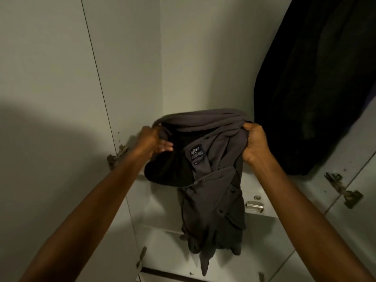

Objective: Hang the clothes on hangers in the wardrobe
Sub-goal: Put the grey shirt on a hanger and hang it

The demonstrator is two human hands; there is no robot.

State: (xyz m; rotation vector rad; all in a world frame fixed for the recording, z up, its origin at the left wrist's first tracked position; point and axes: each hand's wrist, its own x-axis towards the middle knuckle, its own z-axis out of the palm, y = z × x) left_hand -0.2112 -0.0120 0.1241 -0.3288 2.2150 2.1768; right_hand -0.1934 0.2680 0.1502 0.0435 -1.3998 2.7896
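I hold a dark grey button-up shirt (215, 202) in the air inside the open wardrobe. My left hand (152, 142) grips the cloth at the shirt's upper left edge. My right hand (254, 143) grips the bunched cloth at its upper right. The collar with its label faces me, and the rest of the shirt hangs down crumpled between my arms. No hanger shows in this view.
A black garment (317, 82) hangs at the right side of the wardrobe. Pale wardrobe walls (193, 58) stand behind. Below are drawers with a metal handle (254, 206). Door hinges (343, 190) sit at the right, and another hinge (117, 154) at the left.
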